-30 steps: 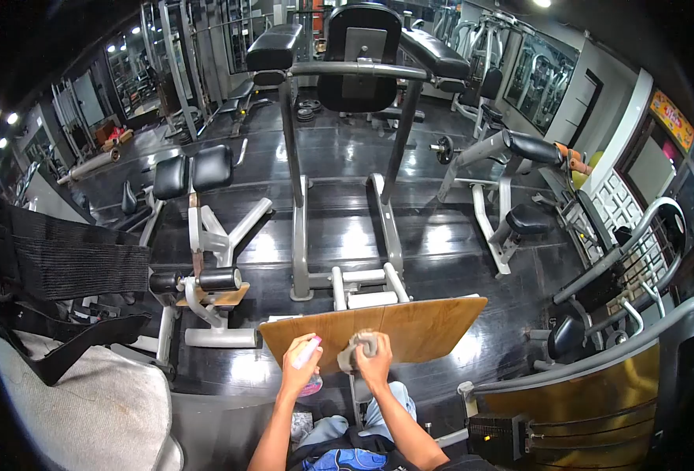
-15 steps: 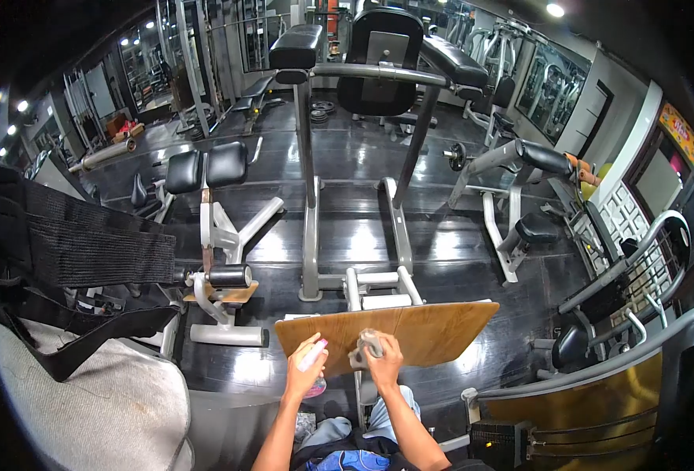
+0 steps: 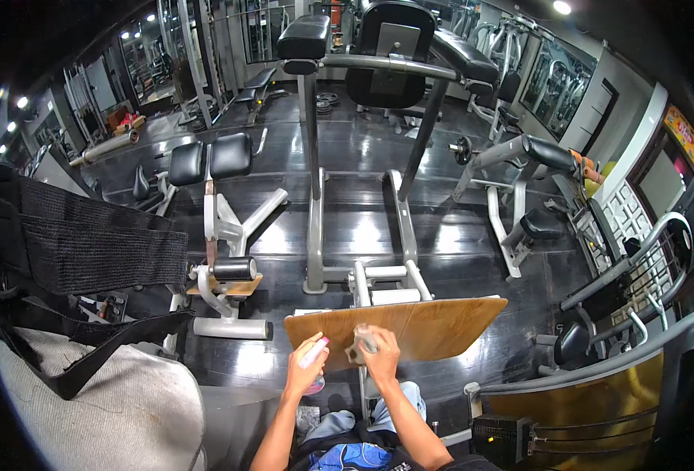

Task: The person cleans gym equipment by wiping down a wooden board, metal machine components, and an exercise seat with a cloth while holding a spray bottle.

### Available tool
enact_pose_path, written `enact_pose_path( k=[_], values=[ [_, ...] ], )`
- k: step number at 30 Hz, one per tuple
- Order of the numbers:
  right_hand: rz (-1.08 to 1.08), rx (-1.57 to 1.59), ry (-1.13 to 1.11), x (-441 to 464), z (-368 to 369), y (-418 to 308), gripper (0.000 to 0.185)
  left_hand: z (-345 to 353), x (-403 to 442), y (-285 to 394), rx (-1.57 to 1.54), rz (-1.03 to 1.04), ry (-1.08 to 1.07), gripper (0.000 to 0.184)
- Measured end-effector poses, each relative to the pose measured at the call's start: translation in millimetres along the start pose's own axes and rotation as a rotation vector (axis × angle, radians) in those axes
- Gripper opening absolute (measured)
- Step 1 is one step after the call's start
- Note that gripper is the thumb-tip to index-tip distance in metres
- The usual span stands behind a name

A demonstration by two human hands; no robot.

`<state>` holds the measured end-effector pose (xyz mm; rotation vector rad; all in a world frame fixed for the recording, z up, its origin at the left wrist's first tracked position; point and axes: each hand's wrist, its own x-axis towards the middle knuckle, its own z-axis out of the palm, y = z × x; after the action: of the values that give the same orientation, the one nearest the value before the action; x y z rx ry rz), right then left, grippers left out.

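My left hand (image 3: 303, 369) is closed around a spray bottle (image 3: 314, 353) with a pink-and-white top and a pinkish lower part, held upright near the left part of a wooden board (image 3: 441, 328). My right hand (image 3: 381, 359) grips a crumpled greyish cloth (image 3: 362, 342) just to the right of the bottle, in front of the board. Whether the cloth touches the wood I cannot tell. The board is tilted and joined to a grey metal frame (image 3: 315, 235).
Beyond the board stands a tall machine with black pads (image 3: 390, 55). A padded bench machine (image 3: 230, 155) is at left, beside a black strap (image 3: 103, 243) and a pale towel-like cover (image 3: 103, 400). A curved grey rail (image 3: 582, 370) runs at right.
The whole view has shifted, so the machines and board appear farther right. My right hand and the cloth have moved slightly relative to the board. Both hands keep their holds.
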<state>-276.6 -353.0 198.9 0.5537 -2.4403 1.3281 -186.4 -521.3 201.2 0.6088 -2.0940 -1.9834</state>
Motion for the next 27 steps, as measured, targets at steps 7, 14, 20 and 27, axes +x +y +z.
enact_pose_path(
  k=[7,14,20,27],
  values=[
    [0.043,-0.015,-0.040,-1.3,-4.1,4.0,0.029,-4.8,2.0,-0.2,0.224,0.251,0.092,0.018],
    [-0.091,0.011,-0.039,8.2,9.9,-15.0,0.032,3.0,-0.9,20.2,0.412,0.306,0.193,0.015],
    [-0.021,-0.053,-0.232,-7.3,11.2,8.9,0.028,1.8,1.1,21.7,0.400,0.308,0.191,0.017],
    [-0.159,0.010,-0.093,13.7,8.8,-21.6,0.030,-2.7,-8.3,6.7,0.448,0.306,0.225,0.021]
  ],
)
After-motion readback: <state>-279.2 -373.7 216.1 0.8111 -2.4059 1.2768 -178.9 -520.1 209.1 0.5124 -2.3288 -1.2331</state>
